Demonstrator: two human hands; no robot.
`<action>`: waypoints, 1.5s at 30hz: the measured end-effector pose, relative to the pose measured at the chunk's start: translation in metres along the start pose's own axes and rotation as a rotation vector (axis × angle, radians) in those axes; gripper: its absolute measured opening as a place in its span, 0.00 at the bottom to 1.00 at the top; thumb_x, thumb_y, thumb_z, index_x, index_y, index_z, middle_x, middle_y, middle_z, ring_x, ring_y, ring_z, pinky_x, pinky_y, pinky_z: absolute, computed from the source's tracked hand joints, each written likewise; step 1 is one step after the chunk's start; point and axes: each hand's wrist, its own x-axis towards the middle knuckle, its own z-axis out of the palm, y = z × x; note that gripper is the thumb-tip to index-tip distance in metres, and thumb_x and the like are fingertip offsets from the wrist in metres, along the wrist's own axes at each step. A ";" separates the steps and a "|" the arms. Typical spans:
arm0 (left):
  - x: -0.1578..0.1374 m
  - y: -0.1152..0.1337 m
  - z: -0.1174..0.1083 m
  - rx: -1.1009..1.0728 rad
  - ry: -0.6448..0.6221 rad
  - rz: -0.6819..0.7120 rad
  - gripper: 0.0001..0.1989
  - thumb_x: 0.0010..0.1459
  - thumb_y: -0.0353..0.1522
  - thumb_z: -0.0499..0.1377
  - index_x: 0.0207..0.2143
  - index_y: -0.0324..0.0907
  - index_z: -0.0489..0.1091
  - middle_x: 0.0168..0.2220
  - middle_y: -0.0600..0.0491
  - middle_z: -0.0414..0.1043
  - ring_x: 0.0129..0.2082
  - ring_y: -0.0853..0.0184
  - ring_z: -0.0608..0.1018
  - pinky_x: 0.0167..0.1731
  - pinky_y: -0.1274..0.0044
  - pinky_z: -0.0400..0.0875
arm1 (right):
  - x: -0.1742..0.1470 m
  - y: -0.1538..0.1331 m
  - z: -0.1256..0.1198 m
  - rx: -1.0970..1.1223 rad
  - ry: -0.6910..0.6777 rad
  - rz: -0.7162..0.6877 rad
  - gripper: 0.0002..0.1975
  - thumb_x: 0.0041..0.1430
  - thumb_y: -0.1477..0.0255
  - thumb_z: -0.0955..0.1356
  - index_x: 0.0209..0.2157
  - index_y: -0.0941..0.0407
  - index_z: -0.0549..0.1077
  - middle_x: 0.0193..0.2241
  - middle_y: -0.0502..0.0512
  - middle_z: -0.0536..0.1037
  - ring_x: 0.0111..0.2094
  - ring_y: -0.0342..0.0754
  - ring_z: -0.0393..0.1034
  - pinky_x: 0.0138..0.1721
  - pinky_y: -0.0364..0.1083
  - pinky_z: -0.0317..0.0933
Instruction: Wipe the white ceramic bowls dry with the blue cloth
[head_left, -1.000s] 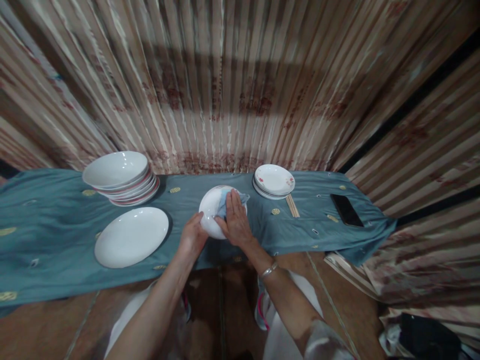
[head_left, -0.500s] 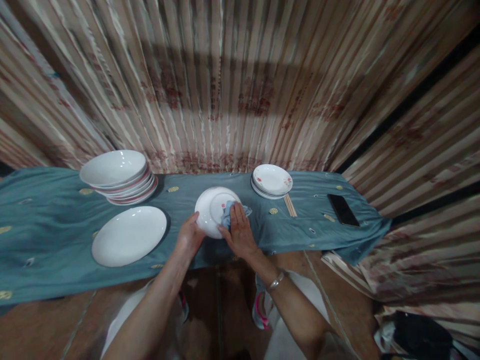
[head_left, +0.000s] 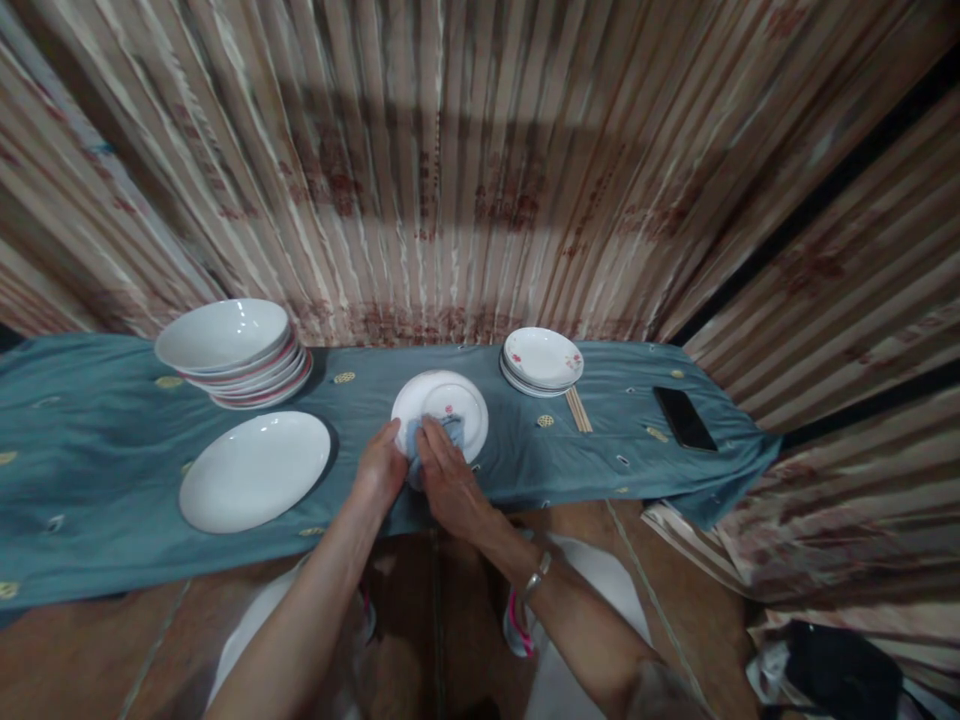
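Observation:
A white plate (head_left: 471, 400) is held bottom-up over the front of the table, its foot ring and a small red mark showing. My left hand (head_left: 381, 465) grips its left edge, thumb on top and fingers hidden beneath. My right hand (head_left: 450, 480) presses a light blue cloth (head_left: 414, 450) onto the underside, near the lower left of the plate. Part of the cloth is covered by the fingers. To the left lies a large white oval plate (head_left: 255, 475).
A stack of white bowls (head_left: 225, 340) stands at the back left. Small floral plates (head_left: 544, 358) are piled right of centre, with wooden chopsticks (head_left: 579, 410) beside them. A black phone (head_left: 684, 418) lies farther right on the green tablecloth (head_left: 525, 470). Pleated curtains (head_left: 465, 200) hang behind.
My right hand has slid the cloth left and down across the plate's underside, from its right side to its lower left. My left hand keeps its grip on the edge.

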 end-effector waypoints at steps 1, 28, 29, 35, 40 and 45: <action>-0.002 0.000 0.002 0.017 0.018 0.033 0.04 0.53 0.23 0.58 0.29 0.35 0.73 0.25 0.51 0.77 0.27 0.69 0.79 0.37 0.79 0.73 | 0.003 -0.001 0.000 -0.015 -0.011 -0.016 0.31 0.63 0.82 0.54 0.66 0.67 0.43 0.66 0.69 0.49 0.69 0.53 0.34 0.62 0.58 0.52; -0.017 -0.005 0.018 0.092 -0.181 0.096 0.10 0.48 0.31 0.64 0.33 0.33 0.75 0.32 0.45 0.80 0.42 0.58 0.79 0.46 0.71 0.72 | 0.061 0.041 -0.053 -0.124 0.225 0.369 0.22 0.68 0.64 0.55 0.60 0.55 0.61 0.61 0.63 0.62 0.63 0.57 0.51 0.61 0.64 0.43; -0.015 -0.006 0.015 0.095 -0.175 0.093 0.11 0.46 0.31 0.66 0.33 0.33 0.75 0.31 0.46 0.79 0.40 0.58 0.80 0.45 0.71 0.72 | 0.060 0.047 -0.053 -0.113 0.235 0.370 0.22 0.69 0.65 0.54 0.60 0.56 0.62 0.60 0.64 0.63 0.62 0.57 0.52 0.60 0.62 0.47; -0.012 -0.004 0.003 0.114 -0.140 0.048 0.16 0.43 0.32 0.69 0.34 0.32 0.74 0.30 0.47 0.78 0.33 0.62 0.80 0.39 0.73 0.73 | 0.048 0.074 -0.042 0.003 0.331 0.316 0.23 0.69 0.69 0.51 0.59 0.63 0.60 0.55 0.68 0.68 0.60 0.53 0.58 0.58 0.57 0.55; -0.012 -0.002 0.003 0.122 -0.126 0.001 0.14 0.50 0.32 0.64 0.38 0.32 0.74 0.31 0.46 0.78 0.34 0.60 0.80 0.40 0.72 0.74 | 0.041 0.085 -0.028 0.046 0.305 0.393 0.25 0.69 0.69 0.49 0.59 0.65 0.61 0.55 0.69 0.69 0.59 0.51 0.61 0.58 0.54 0.58; -0.010 -0.002 0.004 0.118 -0.074 -0.050 0.12 0.58 0.32 0.56 0.40 0.32 0.73 0.31 0.46 0.78 0.38 0.59 0.79 0.43 0.71 0.74 | 0.036 0.093 -0.012 0.225 0.315 0.529 0.24 0.68 0.69 0.52 0.58 0.64 0.63 0.56 0.68 0.70 0.57 0.53 0.64 0.58 0.55 0.58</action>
